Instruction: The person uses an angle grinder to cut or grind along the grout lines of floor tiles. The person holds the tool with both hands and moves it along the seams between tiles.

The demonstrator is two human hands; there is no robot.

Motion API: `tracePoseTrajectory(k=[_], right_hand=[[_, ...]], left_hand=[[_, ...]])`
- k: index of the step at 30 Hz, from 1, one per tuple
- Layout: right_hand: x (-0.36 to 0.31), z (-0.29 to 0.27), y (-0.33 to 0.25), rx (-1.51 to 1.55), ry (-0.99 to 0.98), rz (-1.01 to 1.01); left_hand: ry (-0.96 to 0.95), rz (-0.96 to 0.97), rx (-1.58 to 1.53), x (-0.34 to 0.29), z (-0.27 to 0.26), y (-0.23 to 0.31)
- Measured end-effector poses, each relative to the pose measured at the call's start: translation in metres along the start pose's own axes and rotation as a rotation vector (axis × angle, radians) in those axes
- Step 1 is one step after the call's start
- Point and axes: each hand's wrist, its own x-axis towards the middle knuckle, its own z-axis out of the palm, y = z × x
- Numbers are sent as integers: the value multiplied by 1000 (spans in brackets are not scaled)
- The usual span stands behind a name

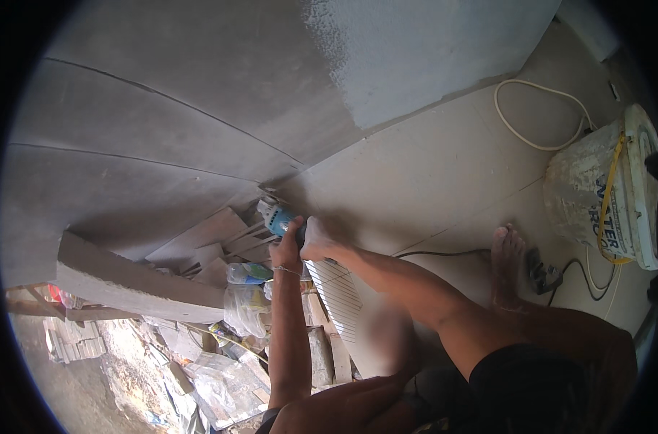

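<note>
Setting: unfinished room; pale tiled floor (pixel 445 166) on the right, grey wall (pixel 163 123) rising on the left and far side, part of it coated in lighter plaster.

Item 1. Power cutter (pixel 277 217), blue body, at the foot of the wall where floor and wall meet. Both hands are on it.

Item 2. Left hand (pixel 287 249), fingers curled around the near part of the cutter; a thin band on the wrist.

Item 3. Right hand (pixel 320 239), wrapped closed on the tool's right side, forearm reaching in from the lower right.

Item 4. Ribbed white tile piece (pixel 336 293), lying just near of the hands, under the right forearm.

Item 5. Black cord (pixel 445 253), running right across the floor toward a plug block (pixel 542 275) beside the bare foot (pixel 506 264).

Item 6. Plaster-crusted bucket (pixel 596 195), far right, with a white hose (pixel 539 116) looped beyond it.

Item 7. Rubble: plank (pixel 126 282), tile offcuts (pixel 206 242), plastic bottle (pixel 246 273), bags, all on the left and near.

Handling note: a two-handed grip held firm, with the tool kept steady along the joint, looks best; the cord should trail clear to the right.

Room: tight on the left, with offcuts crowding the tool and the wall close on the far side. Open floor lies to the right and far right, up to the bucket.
</note>
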Motion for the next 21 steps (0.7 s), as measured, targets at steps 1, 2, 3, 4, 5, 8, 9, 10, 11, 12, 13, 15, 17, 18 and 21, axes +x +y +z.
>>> tracePoseTrajectory(k=[1, 2, 3, 4, 5, 8, 9, 10, 11, 12, 13, 15, 17, 18, 21], right_hand=[[-1, 0, 1, -3, -6, 12], [-2, 0, 1, -6, -14, 24], [-3, 1, 2, -7, -21, 36], [-4, 1, 3, -15, -24, 44], [-5, 1, 4, -21, -25, 52], [-6, 3, 6, -20, -22, 46], [-6, 3, 6, -17, -24, 43], [-6, 3, 7, -8, -27, 35], [-6, 2, 7, 0, -34, 32], [-6, 1, 8, 6, -43, 32], [-6, 1, 8, -1, -44, 32], [-6, -1, 7, -17, -47, 32], [-7, 0, 7, -1, -31, 37], [-8, 0, 7, 8, -22, 37], [-12, 2, 9, 45, -19, 67]], left_hand=[[-12, 5, 9, 0, -1, -2], [-17, 0, 22, 1, -1, -4], [-25, 16, 9, 1, 0, -6], [-25, 25, 1, 0, 0, -8], [-1, 5, 3, 0, 1, -10], [10, 7, 9, -3, 2, -11], [12, 0, 12, -4, 2, -11], [18, -7, 14, -4, 2, -10], [27, -10, 24, -4, 2, -9], [1, -8, 1, -4, 3, -8], [-22, -1, -15, -4, 2, -8], [-44, -2, -35, -5, 3, -6], [-28, -31, -29, -7, 3, -5], [-44, -10, -46, -9, 4, -5], [-39, 10, -55, -17, 5, -7]])
